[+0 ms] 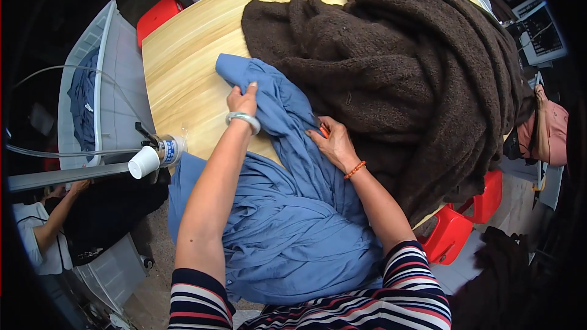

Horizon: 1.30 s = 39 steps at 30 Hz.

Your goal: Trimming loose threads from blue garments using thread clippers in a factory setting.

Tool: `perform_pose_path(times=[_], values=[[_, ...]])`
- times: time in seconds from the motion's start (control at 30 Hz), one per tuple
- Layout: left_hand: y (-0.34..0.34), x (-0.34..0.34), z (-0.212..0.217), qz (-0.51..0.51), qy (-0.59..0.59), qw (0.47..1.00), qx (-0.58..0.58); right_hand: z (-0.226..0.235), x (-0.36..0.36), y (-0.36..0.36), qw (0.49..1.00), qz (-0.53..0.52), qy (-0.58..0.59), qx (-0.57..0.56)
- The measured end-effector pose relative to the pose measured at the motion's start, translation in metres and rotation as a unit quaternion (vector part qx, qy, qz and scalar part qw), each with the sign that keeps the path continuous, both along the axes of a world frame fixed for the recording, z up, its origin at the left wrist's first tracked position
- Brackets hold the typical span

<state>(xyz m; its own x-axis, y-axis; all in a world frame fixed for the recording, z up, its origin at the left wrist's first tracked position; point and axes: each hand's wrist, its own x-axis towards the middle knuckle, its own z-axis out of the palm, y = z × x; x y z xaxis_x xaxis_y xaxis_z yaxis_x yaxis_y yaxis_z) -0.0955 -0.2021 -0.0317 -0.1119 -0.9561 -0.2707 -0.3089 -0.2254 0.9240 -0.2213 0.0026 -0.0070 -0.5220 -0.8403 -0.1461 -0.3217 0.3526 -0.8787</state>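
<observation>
A blue garment (287,198) lies bunched over the table's near edge and across my lap, one narrow end stretching away up the tabletop. Near that far end, my left hand (243,102) pinches the cloth between thumb and fingers. My right hand (336,146) is closed around a small orange-handled tool (324,129), mostly hidden by the fingers; it looks like thread snips. That hand's thumb rests on the blue cloth. Just beyond it, a big heap of dark brown knitted fabric (391,79) covers the table's right side.
The wooden table (189,55) curves round in front of me. A white cup (144,162) sits by its left edge, near a grey bin (122,85) holding blue cloth. Red stools (449,232) stand at the right. Other people's hands show at the far edge, left and right.
</observation>
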Motion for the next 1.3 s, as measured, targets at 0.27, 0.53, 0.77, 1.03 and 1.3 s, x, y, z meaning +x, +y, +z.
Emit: perform_pose_path(times=[0.27,0.53,0.77,1.03,1.3], values=[[0.037,0.116,0.078,-0.009,0.477,0.861,0.177,0.086,-0.008,0.037,0.98,0.006,-0.134,-0.148],[0.147,0.303,0.042,0.074,0.552,0.816,0.155,0.148,0.071,0.102,0.744,0.601,-0.286,0.06],[0.176,0.292,0.098,0.05,0.433,0.885,0.164,0.111,0.068,0.063,0.97,0.239,-0.023,-0.034],[0.182,0.291,0.186,-0.316,-0.087,0.94,-0.095,0.098,0.067,0.044,0.938,0.317,-0.133,0.041],[0.26,0.384,0.217,-0.437,-0.358,0.815,-0.127,0.155,0.053,0.156,0.892,0.441,-0.046,0.085]])
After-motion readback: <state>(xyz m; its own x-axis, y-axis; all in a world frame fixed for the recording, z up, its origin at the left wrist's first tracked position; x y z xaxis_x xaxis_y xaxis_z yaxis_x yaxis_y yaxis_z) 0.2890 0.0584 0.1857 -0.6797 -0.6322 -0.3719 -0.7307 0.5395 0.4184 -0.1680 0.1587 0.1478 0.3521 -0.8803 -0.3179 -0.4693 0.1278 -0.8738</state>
